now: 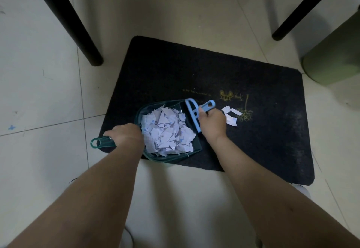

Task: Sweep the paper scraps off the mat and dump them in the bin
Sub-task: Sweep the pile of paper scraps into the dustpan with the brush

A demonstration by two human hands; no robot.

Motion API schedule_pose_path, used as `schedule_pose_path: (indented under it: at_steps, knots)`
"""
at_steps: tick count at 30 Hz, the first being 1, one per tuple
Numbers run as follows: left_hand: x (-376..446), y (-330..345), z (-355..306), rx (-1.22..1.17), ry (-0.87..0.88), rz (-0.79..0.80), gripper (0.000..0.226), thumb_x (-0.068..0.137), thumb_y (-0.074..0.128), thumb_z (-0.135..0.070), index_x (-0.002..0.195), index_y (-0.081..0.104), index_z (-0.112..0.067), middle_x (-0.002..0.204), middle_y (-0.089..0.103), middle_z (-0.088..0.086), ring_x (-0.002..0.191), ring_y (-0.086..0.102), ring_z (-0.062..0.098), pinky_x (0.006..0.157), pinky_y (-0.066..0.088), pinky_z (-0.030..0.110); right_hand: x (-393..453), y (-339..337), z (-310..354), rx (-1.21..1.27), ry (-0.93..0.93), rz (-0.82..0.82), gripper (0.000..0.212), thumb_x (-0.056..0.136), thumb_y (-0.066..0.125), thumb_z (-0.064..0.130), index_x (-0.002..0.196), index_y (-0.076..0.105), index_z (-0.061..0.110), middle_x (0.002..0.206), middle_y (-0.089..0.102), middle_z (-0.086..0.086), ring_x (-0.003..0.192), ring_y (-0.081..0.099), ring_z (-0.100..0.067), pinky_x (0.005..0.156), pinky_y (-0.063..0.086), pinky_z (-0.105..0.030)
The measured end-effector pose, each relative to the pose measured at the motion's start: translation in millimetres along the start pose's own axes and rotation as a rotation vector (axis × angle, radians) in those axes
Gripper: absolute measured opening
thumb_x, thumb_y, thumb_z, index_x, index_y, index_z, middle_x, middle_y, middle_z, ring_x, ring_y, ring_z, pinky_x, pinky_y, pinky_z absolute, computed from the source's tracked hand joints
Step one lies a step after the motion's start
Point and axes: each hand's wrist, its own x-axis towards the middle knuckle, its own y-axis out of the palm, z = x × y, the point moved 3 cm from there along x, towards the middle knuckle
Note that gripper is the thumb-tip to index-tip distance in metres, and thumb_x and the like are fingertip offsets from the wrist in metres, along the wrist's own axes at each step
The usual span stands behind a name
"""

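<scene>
Tilting the heaped dustpan (167, 131) — gripped by the left hand (124, 134) at frame centre — could spill scraps. The brush (196, 111) is held by the right hand (212, 125); loose scraps (230, 116) remain on the mat (253, 140) — the bin (335, 57) stands upper right.

The mat (214, 76) is black with yellow line drawings; the dustpan (152, 156) is clear teal, the brush (192, 113) light blue, the paper scraps (167, 131) white with blue marks, the bin (335, 57) olive green.

Dim indoor light, soft blur, wide-angle distortion
</scene>
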Motion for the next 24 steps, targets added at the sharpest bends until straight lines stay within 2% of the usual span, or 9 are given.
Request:
schedule_pose_path:
  at_steps: [3,5,8,14,19,22,24]
  knots:
    - [-1,-3,-2,0.021,0.008,-0.010,0.034,0.086,0.054,-0.019,0.120,0.059,-0.014,0.119,0.061,0.009,0.115,0.052,0.029,0.102,0.038,0.050,12,-34,-2,-0.028,0.035,-0.171,0.038,0.097,0.048,0.029,0.072,0.059,0.003,0.064,0.054,-0.005,0.067,0.055,-0.027,0.055,0.039,-0.029]
    - [-2,-4,-4,0.025,0.009,-0.009,0.035,0.087,0.054,-0.019,0.121,0.058,-0.014,0.120,0.060,0.008,0.116,0.052,0.029,0.102,0.037,0.050,24,-57,-12,-0.087,0.080,-0.303,0.039,0.097,0.048,0.029,0.084,0.065,-0.004,0.077,0.064,-0.013,0.077,0.061,-0.031,0.063,0.044,-0.033]
    - [-3,-6,-12,0.011,0.013,-0.005,0.036,0.087,0.054,-0.019,0.122,0.058,-0.015,0.121,0.060,0.008,0.117,0.051,0.029,0.103,0.037,0.050,37,-83,-33,-0.128,0.150,-0.415,0.034,0.097,0.048,0.027,0.095,0.064,-0.003,0.093,0.068,-0.019,0.089,0.064,-0.035,0.076,0.050,-0.038]
    - [-4,-9,-29,0.013,0.038,0.001,0.037,0.087,0.053,-0.020,0.124,0.058,-0.015,0.122,0.060,0.008,0.117,0.052,0.030,0.103,0.037,0.051,41,-81,-57,-0.197,0.234,-0.265,0.030,0.097,0.048,0.026,0.098,0.064,0.000,0.096,0.067,-0.018,0.090,0.063,-0.033,0.073,0.048,-0.037]
    - [-4,-12,-42,0.013,0.045,0.002,0.039,0.088,0.053,-0.021,0.126,0.057,-0.015,0.124,0.059,0.009,0.119,0.051,0.030,0.104,0.036,0.053,30,-50,-45,-0.092,0.118,-0.118,0.035,0.097,0.048,0.031,0.076,0.060,0.005,0.072,0.059,-0.008,0.065,0.056,-0.023,0.060,0.042,-0.032]
    - [-4,-12,-45,0.006,0.048,0.000,0.040,0.088,0.053,-0.022,0.126,0.057,-0.015,0.125,0.059,0.009,0.119,0.050,0.031,0.104,0.035,0.053,31,-58,-37,-0.044,0.080,-0.179,0.034,0.097,0.049,0.029,0.077,0.060,0.004,0.068,0.057,-0.005,0.060,0.054,-0.021,0.058,0.043,-0.032]
    - [-3,-12,-46,0.008,0.049,-0.002,0.039,0.088,0.053,-0.021,0.126,0.057,-0.014,0.124,0.059,0.009,0.119,0.050,0.031,0.104,0.036,0.053,38,-73,-36,-0.079,0.087,-0.271,0.033,0.097,0.049,0.027,0.083,0.062,0.001,0.073,0.058,-0.006,0.066,0.055,-0.022,0.062,0.043,-0.031]
